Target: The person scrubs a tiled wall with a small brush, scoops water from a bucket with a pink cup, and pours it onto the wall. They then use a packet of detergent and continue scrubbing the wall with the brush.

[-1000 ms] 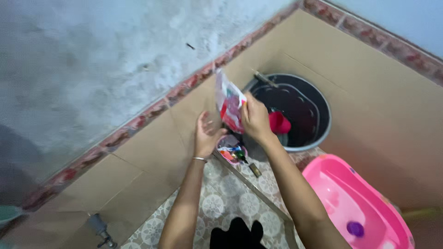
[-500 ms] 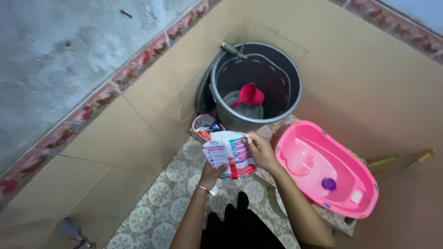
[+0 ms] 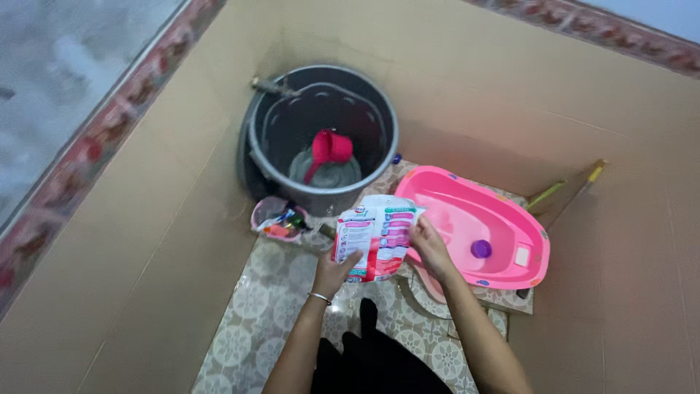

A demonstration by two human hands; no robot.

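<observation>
Nearest you, your two forearms reach out over the patterned tile floor (image 3: 281, 292), with a dark garment low between them. Your left hand (image 3: 334, 271) wears a thin bracelet at the wrist and its fingers are closed on the lower left edge of a soft packet (image 3: 375, 237), white with red and pink panels. Your right hand (image 3: 432, 246) grips the packet's right edge, fingers pinched on it. The packet hangs upright between both hands, above the floor and just in front of the pink tub (image 3: 477, 226).

The tub lies on the floor to the right, tilted a little, with a small purple cap (image 3: 480, 249) inside it. To the left of the packet a small clear bowl (image 3: 275, 217) holds a jumble of coloured bits, too small to tell apart.

Farther off stands a grey bucket (image 3: 321, 138) against the tan wall, some water in its bottom and a red scoop (image 3: 328, 149) resting in it. A tap (image 3: 271, 86) juts over the bucket's left rim
</observation>
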